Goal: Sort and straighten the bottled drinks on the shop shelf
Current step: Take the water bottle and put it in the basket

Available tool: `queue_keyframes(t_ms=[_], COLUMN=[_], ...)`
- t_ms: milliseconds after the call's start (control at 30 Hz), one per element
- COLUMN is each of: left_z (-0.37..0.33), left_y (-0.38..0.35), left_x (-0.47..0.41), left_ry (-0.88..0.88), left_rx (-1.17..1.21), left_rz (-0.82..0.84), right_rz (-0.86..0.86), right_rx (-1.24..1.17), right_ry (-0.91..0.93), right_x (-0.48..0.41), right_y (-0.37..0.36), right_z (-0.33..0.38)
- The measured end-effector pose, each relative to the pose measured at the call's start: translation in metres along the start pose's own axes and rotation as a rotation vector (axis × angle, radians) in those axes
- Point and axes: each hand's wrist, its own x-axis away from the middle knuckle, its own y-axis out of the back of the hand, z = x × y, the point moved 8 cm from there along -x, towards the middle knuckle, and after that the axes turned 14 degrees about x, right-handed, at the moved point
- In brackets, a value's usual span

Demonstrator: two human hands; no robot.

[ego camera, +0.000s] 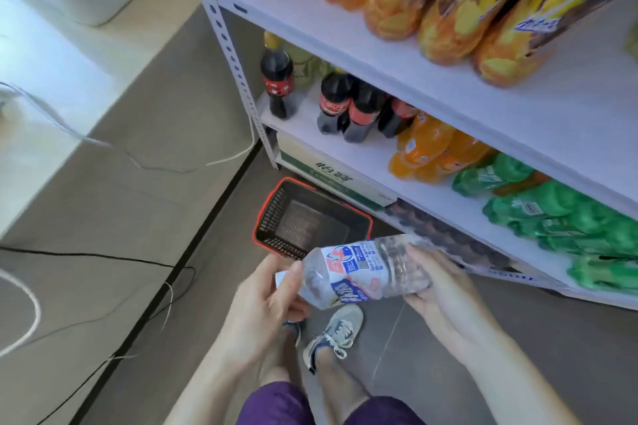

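A clear plastic bottle [359,269] is lying almost level in the air, neck to the left and ribbed base slightly higher to the right. It is wearing a white label with blue and red print. It is hanging above the floor, in front of the lowest boards of the shelf [379,152] and just this side of a black, red-rimmed basket [269,214]. The left hand [262,300] is closing round the neck end, thumb lying over the shoulder. The right hand [445,290] is cupping the base, fingers wrapping underneath, thumb pressing on top.
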Motion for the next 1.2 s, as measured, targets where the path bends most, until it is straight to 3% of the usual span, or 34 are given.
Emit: queue_keyframes(t_ms=[200,400,600,767,933,1200], left_z=[0.096,0.213,0.316,0.381,0.335,0.107], left_y=[0.048,0.075,0.048,0.023,0.013,0.03], left_x=[-0.066,-0.173,-0.301,-0.352,-0.342,-0.223], left_ry=[-0.01,0.149,0.17,0.367,0.303,-0.016], left_rx=[-0.293,-0.422,-0.584,-0.603,-0.448,-0.455], left_rz=[-0.139,-0.324,-0.206,-0.097,-0.116,-0.125], right_rz=[-0.016,-0.062,-0.007,-0.052,-0.122,-0.199], right_rx=[0.381,0.546,0.773,0.776,0.659,0.8], right_ry=[-0.188,-0.245,-0.301,-0.24,-0.117,0.236], right_x=[-0.08,-0.126,-0.201,-0.237,-0.232,-0.119], right_y=[-0.024,-0.01,-0.007,-0.007,-0.009,-0.019], right_z=[-0.089,-0.149,-0.21,-0.221,-0.175,-0.019])
